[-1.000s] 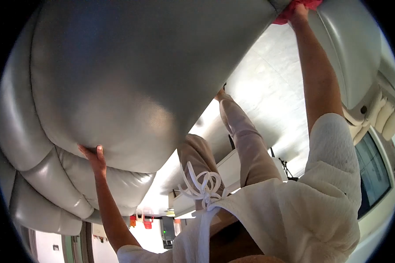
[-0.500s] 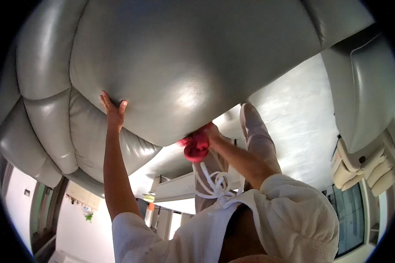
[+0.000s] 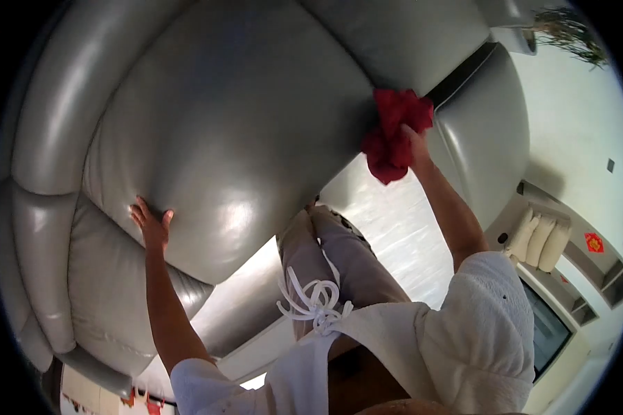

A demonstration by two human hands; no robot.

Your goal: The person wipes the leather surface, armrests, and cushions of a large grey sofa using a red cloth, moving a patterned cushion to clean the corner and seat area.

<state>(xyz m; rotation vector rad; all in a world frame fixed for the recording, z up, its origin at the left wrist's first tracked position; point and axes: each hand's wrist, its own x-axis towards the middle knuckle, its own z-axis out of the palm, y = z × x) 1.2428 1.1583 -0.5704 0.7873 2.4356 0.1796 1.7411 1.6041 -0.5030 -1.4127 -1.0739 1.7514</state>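
A grey leather sofa (image 3: 256, 124) fills the upper left and middle, its seat cushion broad and shiny. My left hand (image 3: 152, 225) rests on the cushion's lower left part, fingers spread, holding nothing. In my right hand (image 3: 417, 146) is a crumpled red cloth (image 3: 393, 131), bunched in the fingers. The cloth hangs at the right front edge of the seat, by the seam between two cushions. Part of it overlaps the cushion, and its lower end is over the pale floor.
Another grey leather piece (image 3: 488, 131) stands to the right across the pale floor (image 3: 387, 228). Beige cushions (image 3: 541, 238) and a dark screen (image 3: 543, 332) are at the right. A plant (image 3: 571, 34) is at the top right. My legs (image 3: 346, 256) stand close to the sofa.
My right hand has swung with the cloth from in front of my legs up and right to the seat's edge. My left hand has stayed on the sofa while the view shifted.
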